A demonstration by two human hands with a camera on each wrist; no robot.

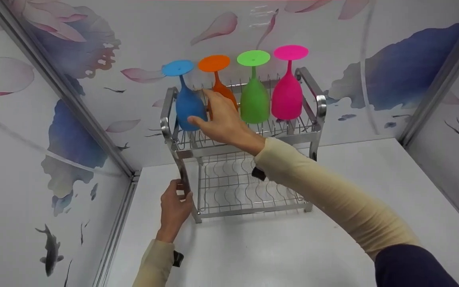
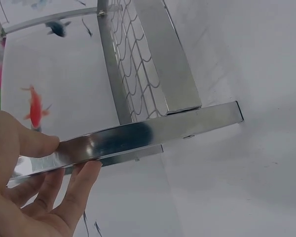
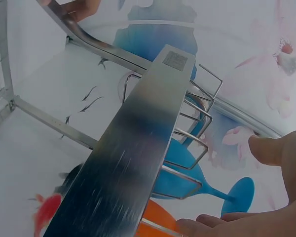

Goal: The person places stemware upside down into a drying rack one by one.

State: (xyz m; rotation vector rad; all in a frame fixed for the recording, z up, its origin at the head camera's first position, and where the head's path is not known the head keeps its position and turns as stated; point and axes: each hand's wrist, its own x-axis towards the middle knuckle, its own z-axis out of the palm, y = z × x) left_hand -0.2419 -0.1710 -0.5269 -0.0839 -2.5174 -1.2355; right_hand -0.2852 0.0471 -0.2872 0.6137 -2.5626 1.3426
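A two-tier metal dish rack [image 1: 253, 210] stands against the back wall. Upside down on its top tier, in a row from left to right, are a blue goblet [image 1: 189, 109], an orange goblet [image 1: 214, 63], a green goblet [image 1: 255, 99] and a pink goblet [image 1: 287, 97]. My right hand [image 1: 223, 123] reaches over the front rail, thumb spread from the fingers, beside the blue and orange goblets; it covers much of the orange bowl. Lower down, my left hand [image 1: 173, 211] grips the rack's left front leg [image 2: 163, 126], thumb on one side and fingers on the other.
Wavy wire holders [image 1: 249, 171] line the lower tier. Around the white tabletop [image 1: 253, 247] rise printed wall panels, with a left panel [image 1: 10, 159] close beside my left arm. Metal strips run along the panel corners.
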